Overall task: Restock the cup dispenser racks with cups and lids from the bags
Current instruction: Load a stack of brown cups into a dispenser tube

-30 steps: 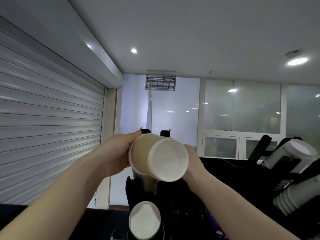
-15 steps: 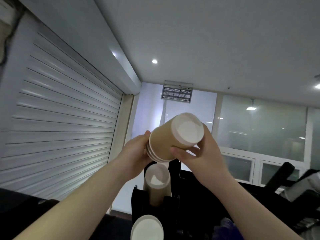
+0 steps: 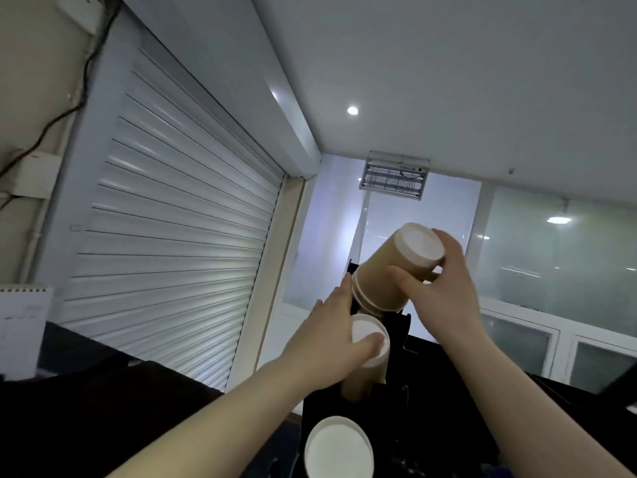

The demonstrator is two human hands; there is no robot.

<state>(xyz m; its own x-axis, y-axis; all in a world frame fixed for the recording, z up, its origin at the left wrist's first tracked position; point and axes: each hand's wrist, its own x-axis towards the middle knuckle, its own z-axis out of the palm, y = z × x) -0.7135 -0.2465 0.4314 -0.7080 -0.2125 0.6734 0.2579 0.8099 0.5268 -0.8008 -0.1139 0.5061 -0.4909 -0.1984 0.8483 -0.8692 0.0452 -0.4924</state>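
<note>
Left hand (image 3: 336, 343) is dropping onto the racked cup (image 3: 363, 327), fingers straight, steadying it; right hand (image 3: 441, 298) is gripping the tilted stack (image 3: 382, 267)

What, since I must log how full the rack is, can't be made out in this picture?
Head view:
- Cup count in the held stack: the right hand covers its side; only a few rims show.
- Rack depth: dark, behind the left hand and the middle cup.
- Lowest cup: cut by the bottom edge.
- Notepad writing: blurred, cut by the left edge.
</note>
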